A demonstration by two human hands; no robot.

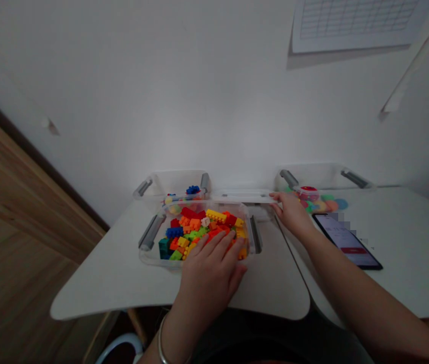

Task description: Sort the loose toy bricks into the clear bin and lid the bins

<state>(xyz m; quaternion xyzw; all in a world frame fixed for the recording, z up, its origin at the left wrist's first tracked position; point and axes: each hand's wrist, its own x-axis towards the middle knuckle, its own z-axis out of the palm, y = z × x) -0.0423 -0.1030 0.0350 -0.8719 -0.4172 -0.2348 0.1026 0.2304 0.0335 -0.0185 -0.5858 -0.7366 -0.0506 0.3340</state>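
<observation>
A clear plastic box (153,260) with grey side clips holds many toy building bricks (195,225) in red, orange, yellow, green and blue. My left hand (214,265) reaches over its front rim, fingers stretched out and lying on the bricks; what is under the palm is hidden. Behind the box is a pale, flat plastic lid (244,196). My right hand (290,212) pinches the lid's right end between thumb and fingers.
A second clear box (169,179) with colourful pieces stands at the back left, another (316,174) at the back right. Round coloured pieces (328,203) show by the right box. A phone (346,242) lies on the right table. A seam (293,258) separates the two white tabletops.
</observation>
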